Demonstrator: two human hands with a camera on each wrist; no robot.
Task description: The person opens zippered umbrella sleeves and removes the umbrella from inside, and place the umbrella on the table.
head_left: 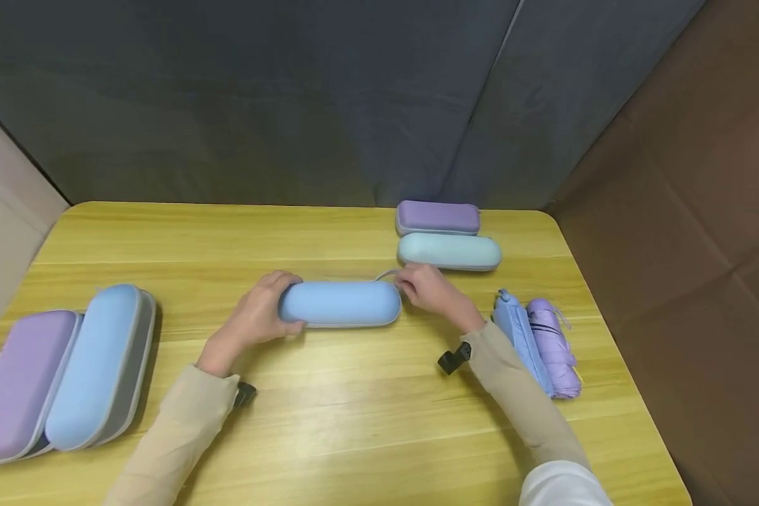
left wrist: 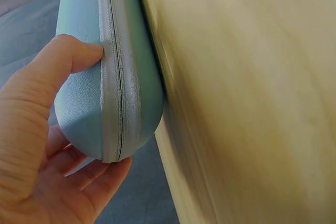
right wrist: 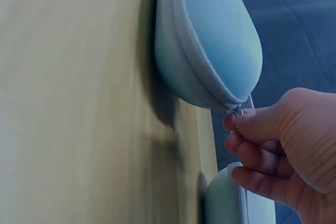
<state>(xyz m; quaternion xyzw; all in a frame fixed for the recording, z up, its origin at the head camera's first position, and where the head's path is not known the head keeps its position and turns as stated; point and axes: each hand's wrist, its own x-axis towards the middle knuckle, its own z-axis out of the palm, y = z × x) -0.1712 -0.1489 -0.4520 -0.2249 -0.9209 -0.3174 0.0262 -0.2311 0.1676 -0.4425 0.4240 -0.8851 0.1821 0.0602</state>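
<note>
A light blue zippered hard case lies lengthwise on the wooden table, its grey zipper seam closed along the side facing the left wrist camera. My left hand grips the case's left end, thumb on the near side and fingers curled round the end, as the left wrist view shows. At the opposite end, my right hand pinches the small zipper pull between thumb and forefinger. A thin grey strap loop shows behind the case near that hand.
Behind my right hand lie a mint case and a purple case. Folded blue and purple umbrellas lie at right. Larger blue and purple cases stand at left. A dark partition rises behind the table.
</note>
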